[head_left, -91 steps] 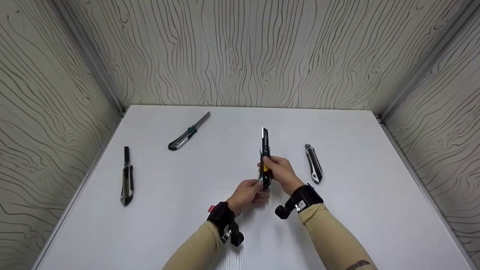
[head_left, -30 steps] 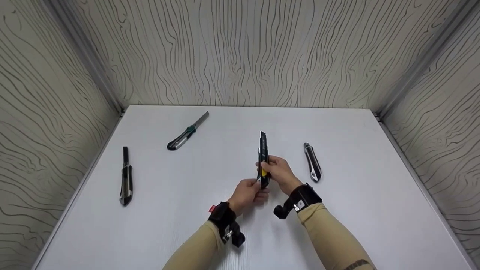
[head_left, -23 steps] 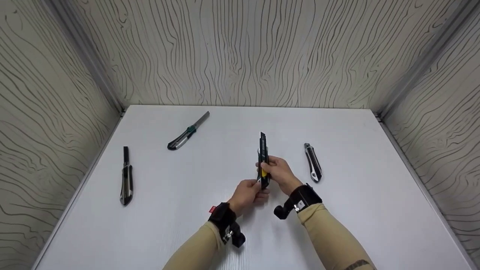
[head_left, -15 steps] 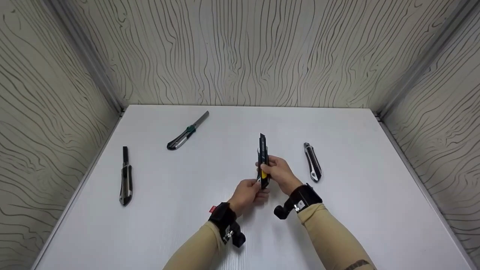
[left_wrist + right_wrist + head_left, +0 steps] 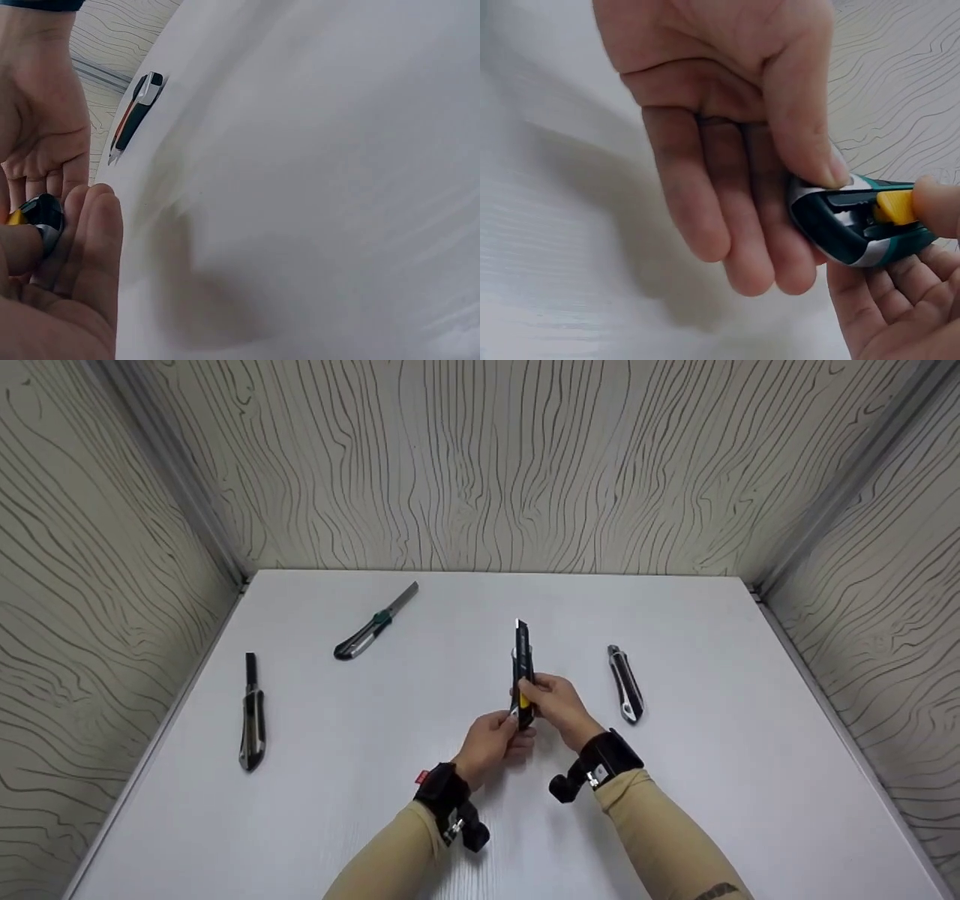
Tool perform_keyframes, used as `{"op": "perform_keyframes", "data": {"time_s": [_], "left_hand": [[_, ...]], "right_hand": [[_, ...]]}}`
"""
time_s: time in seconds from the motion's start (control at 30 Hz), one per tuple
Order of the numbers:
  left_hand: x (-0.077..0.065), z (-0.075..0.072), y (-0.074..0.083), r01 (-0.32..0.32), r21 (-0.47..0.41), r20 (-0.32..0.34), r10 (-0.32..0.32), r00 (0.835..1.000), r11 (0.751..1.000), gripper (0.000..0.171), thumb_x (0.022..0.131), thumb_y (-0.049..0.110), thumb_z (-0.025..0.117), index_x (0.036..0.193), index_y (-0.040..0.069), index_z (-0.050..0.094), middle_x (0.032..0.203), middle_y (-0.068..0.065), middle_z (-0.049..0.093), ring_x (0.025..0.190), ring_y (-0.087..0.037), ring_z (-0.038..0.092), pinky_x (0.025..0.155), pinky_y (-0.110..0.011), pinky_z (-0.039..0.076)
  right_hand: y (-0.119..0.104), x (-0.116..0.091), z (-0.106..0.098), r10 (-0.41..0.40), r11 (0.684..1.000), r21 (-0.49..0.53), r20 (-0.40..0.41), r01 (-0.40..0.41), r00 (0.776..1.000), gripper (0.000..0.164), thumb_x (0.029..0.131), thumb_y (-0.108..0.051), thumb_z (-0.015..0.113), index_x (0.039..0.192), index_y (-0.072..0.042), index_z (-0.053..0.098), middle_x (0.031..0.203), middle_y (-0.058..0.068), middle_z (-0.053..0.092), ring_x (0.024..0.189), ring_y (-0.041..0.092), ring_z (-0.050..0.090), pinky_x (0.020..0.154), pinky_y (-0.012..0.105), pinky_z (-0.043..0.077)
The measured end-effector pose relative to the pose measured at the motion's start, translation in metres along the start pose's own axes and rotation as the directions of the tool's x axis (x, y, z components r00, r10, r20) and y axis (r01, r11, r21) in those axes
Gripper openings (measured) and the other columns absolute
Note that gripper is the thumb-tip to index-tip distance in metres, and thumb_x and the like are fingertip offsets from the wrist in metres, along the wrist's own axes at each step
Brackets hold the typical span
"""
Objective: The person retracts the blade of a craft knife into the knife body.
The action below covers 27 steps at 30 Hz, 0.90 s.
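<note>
Both hands hold one utility knife (image 5: 523, 667) upright near the middle of the table, its dark blade (image 5: 522, 637) extended away from the person. My left hand (image 5: 487, 746) pinches the butt end of the handle, thumb on top. Higher up, my right hand (image 5: 559, 701) grips the handle with its thumb at the yellow slider (image 5: 896, 206). Green and silver parts of the handle show in the right wrist view. From the left wrist, the handle's butt (image 5: 46, 214) shows between the fingers, and the blade is hidden.
Three more utility knives lie on the white table (image 5: 712, 810): one with a dark extended blade (image 5: 252, 712) at far left, a green-and-black one (image 5: 367, 634) at back left, and a shorter one (image 5: 626, 686) right of the hands. Patterned panels (image 5: 480, 465) enclose the table.
In the last half second both hands and the held knife have shifted slightly left and away from the person. The grip looks the same throughout, and the other knives stay put.
</note>
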<state>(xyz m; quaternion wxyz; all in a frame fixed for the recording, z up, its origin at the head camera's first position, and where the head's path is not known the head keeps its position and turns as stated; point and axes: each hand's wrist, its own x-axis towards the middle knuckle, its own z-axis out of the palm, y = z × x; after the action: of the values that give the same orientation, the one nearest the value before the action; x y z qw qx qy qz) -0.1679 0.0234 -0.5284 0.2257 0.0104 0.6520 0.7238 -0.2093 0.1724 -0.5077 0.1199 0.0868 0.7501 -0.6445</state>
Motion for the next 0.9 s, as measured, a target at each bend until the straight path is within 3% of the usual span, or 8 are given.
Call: {"op": "perform_keyframes", "data": {"time_s": [0.17,0.53,0.9], "left_hand": [[-0.0001,-0.0015,0.0004,-0.004,-0.015,0.024,0.005,1.000,1.000,0.033,0.105,0.013,0.040,0.124,-0.008,0.057,0.111,-0.025,0.069,0.100,-0.031,0.070,0.089,-0.040,0.056],[-0.0012,0.0013,-0.0038,-0.001,-0.006,0.045,0.001,0.999,1.000,0.039,0.106,0.016,0.038,0.129,-0.013,0.052,0.114,-0.029,0.067,0.105,-0.035,0.068,0.090,-0.040,0.056],[-0.0008,0.0025,-0.0036,0.056,-0.022,0.000,-0.056,0.998,0.998,0.037,0.105,0.015,0.040,0.126,-0.010,0.055,0.113,-0.026,0.068,0.104,-0.033,0.069,0.089,-0.038,0.057]], "right_hand": [[0.0002,-0.0003,0.0017,0.000,1.000,0.019,-0.017,0.000,1.000,0.032,0.097,-0.023,0.060,0.118,0.001,0.063,0.108,0.010,0.073,0.087,0.012,0.065,0.079,0.025,0.051],[-0.0048,-0.0036,0.0034,0.027,0.998,0.051,-0.016,-0.026,1.000,0.038,0.098,-0.026,0.058,0.128,-0.002,0.058,0.114,0.012,0.071,0.094,0.013,0.063,0.087,0.029,0.048],[0.0006,0.0003,0.0035,0.088,0.993,0.081,-0.058,-0.083,0.994,0.033,0.098,-0.027,0.059,0.121,-0.004,0.064,0.107,0.007,0.071,0.088,0.013,0.061,0.076,0.026,0.048]]}}
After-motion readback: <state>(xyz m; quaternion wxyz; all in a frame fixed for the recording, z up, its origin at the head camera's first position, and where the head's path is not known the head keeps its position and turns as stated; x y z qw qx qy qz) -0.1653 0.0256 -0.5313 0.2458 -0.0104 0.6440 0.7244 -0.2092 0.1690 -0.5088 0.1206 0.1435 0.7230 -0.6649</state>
